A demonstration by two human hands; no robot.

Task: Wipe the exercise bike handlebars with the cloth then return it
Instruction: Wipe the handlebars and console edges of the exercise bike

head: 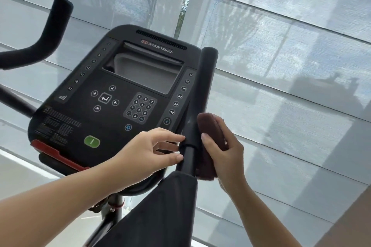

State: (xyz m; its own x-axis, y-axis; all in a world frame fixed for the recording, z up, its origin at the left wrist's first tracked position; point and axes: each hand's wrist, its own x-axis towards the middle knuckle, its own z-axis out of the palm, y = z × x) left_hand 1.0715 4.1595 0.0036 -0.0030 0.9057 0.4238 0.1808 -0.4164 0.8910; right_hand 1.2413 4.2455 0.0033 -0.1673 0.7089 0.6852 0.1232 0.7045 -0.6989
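Upper left of the frame: curved handlebar (50, 32), black foam, bends up and out. Nothing touches it.

Centre left: console (112, 106), black and tilted, with a dark screen at the top, arrow keys and a number pad in the middle, and a green button (92, 142) at the lower left. A red strip runs along its bottom edge.

Centre: your left hand (146, 152) reaches in from the lower left, across the console's lower right corner. The fingers are straight and loosely spread, gripping nothing. The fingertips (180, 139) touch the upright handlebar (203, 86) right where its foam grip ends and the thinner bar begins.

The upright handlebar stands just right of the console, capped at the top. Below it, a black padded section (166, 212) widens toward the bottom centre of the frame.

Right of centre: the cloth (211, 130), brown and folded thick, is pressed against the right side of the upright handlebar at its lower end. Your right hand (226, 160) grips it, with the thumb (208, 142) across the front and the fingers wrapped behind. The cloth's lower edge pokes out under the hand, beside the bar.

Right and background: pale roller blinds (291, 66) over the window, with a narrow gap at top centre.
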